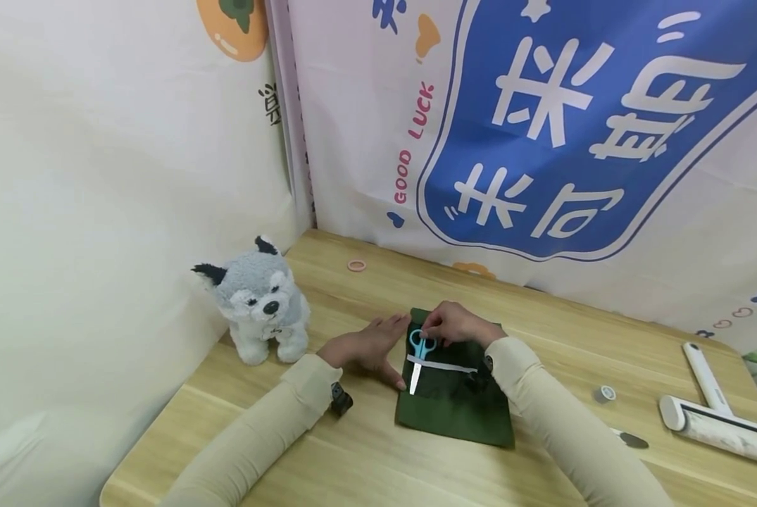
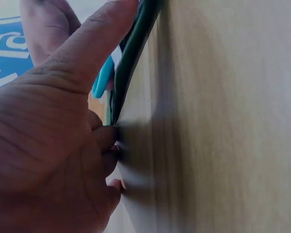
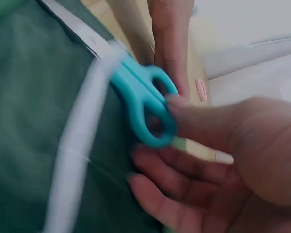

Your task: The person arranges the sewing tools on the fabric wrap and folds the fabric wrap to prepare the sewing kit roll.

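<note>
A dark green fabric piece lies on the table with a white strip running across it. Light-blue-handled scissors lie along its left side, blades toward the person, the strip crossing them near the pivot. My right hand pinches the scissors' handle at a finger loop, thumb on top; the other fingers lie loosely bent beside the fabric. At the fabric's left edge, my left hand rests with fingers extended, the thumb touching the edge. The right forearm hides part of the fabric's right side.
A plush husky sits left of my left hand. A pink ring lies farther back. To the right are a small grey roll, a dark-ended tool partly behind the sleeve, and a white T-shaped roller-like tool. Printed cloth hangs behind the table.
</note>
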The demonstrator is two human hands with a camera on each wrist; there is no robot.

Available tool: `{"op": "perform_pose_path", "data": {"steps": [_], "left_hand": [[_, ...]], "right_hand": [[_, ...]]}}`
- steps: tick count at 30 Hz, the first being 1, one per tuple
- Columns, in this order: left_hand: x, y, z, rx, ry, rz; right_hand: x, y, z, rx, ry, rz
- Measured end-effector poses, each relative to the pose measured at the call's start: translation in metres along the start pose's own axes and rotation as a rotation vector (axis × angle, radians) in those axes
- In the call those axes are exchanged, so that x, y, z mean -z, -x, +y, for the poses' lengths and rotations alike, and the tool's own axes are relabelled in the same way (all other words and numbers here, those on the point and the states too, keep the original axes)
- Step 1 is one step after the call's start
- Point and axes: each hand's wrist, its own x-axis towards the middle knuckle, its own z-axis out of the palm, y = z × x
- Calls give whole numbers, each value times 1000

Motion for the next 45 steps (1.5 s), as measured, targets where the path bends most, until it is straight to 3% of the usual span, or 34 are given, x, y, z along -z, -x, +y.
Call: {"op": "perform_pose_path", "data": {"steps": [6,11,18,23,26,29,33,36,38,42,45], "left_hand": [[0,1,4,-12,-117,-27],[-3,3,6,-1,-196,-22],[-5,1,9,8,-255,-14],[-3,1,11,55,-238,-9],[-5,-4,19,90,-184,78],[-7,-5,28,81,-178,173],[-6,-1,41,-18,-298,142],[-8,1,45,-72,-353,80],[-11,-1,45,-81,-341,50],[-15,3,35,-57,-308,16],[-14,1,33,-59,-305,13]], "right_hand": [[-2,0,3,80,3,-59],[-2,1,2,84,5,-85],[-11,5,-3,135,188,-30],[-10,10,-3,168,249,36],[4,34,6,165,288,171],[29,76,19,94,305,329],[66,148,45,-61,334,433],[79,194,70,-192,373,412],[77,220,86,-304,385,366],[62,240,113,-468,352,274],[49,242,128,-514,339,244]]}}
